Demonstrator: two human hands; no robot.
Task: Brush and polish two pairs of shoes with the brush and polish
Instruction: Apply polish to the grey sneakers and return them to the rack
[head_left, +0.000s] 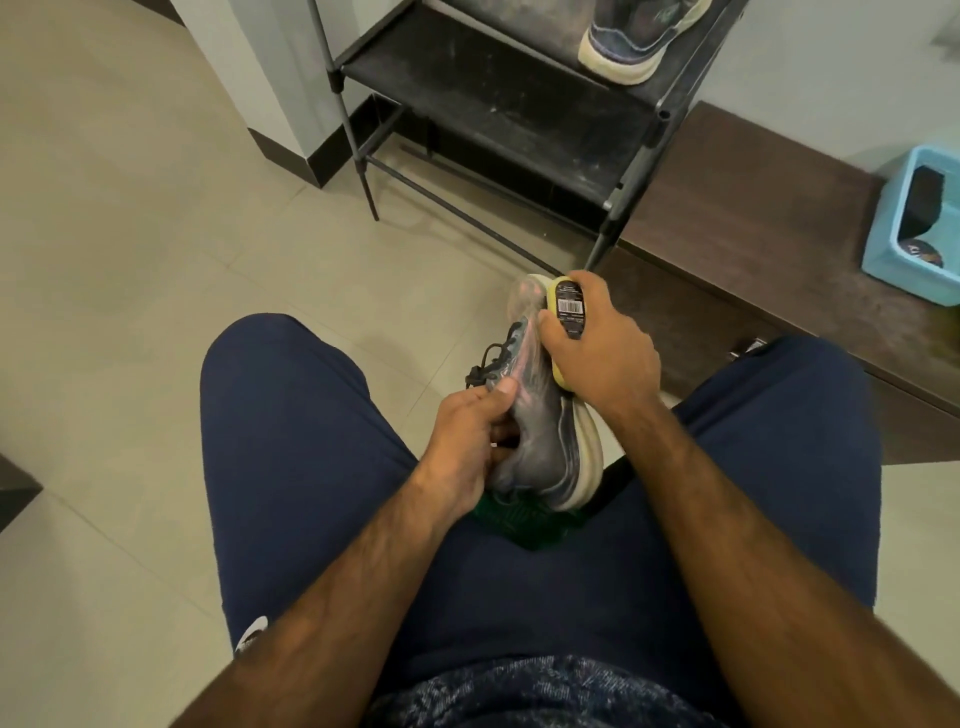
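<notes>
Gripping shoe (540, 436): left hand (475, 436) | right hand (605, 358) clasps polish (569, 307) (barcode label, text unreadable)

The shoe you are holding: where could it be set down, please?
Bare tile floor left of the shoe rack; its lower shelf; the brown ledge between rack and blue basket. Crowded: the upper shelf corner holding a sneaker.

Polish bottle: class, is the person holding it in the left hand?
No, the right hand grips the polish bottle against the shoe, while the left hand holds that shoe.
</notes>
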